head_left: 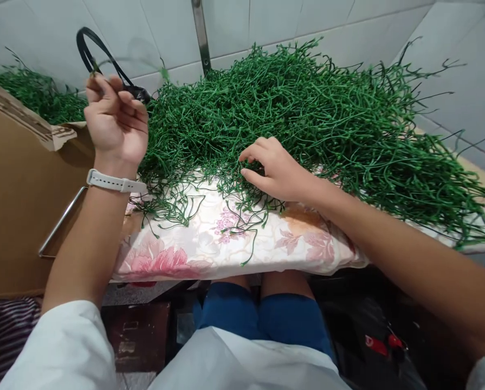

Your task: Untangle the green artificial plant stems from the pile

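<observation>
My left hand [118, 116] is raised at the left, palm toward me, with a white band on the wrist. Between its thumb and fingertips it pinches a thin green artificial stem [163, 70], blurred and reaching to the right. My right hand [272, 168] is low over the front edge of a big heap of green artificial stems [291, 103]. Its thumb and fingers are apart, with nothing visible between them. Loose stems [173, 208] lie scattered in front on a floral cloth [201, 246].
A cardboard box [18, 200] with a torn edge stands at the left, with more greenery [34, 92] behind it. Black looped straps [99, 49] rise behind my left hand. A tiled wall [165, 27] with a metal strip [201, 35] closes off the back.
</observation>
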Tool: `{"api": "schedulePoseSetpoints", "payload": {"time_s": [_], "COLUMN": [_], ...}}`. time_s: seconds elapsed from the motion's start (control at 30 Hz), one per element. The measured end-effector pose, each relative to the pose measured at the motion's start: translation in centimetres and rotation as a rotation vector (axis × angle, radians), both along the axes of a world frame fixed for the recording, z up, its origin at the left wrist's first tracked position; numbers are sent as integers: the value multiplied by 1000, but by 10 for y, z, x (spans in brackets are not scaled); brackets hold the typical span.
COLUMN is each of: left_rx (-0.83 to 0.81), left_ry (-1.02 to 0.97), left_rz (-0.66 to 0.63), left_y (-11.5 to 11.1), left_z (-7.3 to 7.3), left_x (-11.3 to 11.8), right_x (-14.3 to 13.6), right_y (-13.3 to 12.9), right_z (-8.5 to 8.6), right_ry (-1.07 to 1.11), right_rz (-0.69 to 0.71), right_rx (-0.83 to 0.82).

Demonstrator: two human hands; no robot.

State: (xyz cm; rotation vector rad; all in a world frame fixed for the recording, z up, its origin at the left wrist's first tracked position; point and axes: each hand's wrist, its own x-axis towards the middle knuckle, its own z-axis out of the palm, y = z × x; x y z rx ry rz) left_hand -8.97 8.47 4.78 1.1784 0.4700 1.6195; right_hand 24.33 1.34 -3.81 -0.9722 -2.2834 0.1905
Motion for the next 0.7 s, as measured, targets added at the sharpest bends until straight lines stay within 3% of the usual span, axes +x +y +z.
{"api": "schedulePoseSetpoints", "payload": {"time_s": [0.1,0.17,0.33,0.53,0.7], "left_rx": [40,11,-70,90,190], "left_ry": [84,101,64,360,485], "left_rz": [29,64,87,25,-35], "left_y": [9,12,8,1,-10], "left_z": [1,-3,-9,-6,-12], "left_x": [-20,-21,-5,0,26], "right_x": [2,4,6,5,5], "right_y": [3,5,7,7,7], "right_z": [-2,-2,-3,-4,-3], "right_ry": [56,88,87,43,7], "right_rz": [-50,-76,-77,-58,-48], "right_rx": [-20,-43,-67,-51,-41]}}
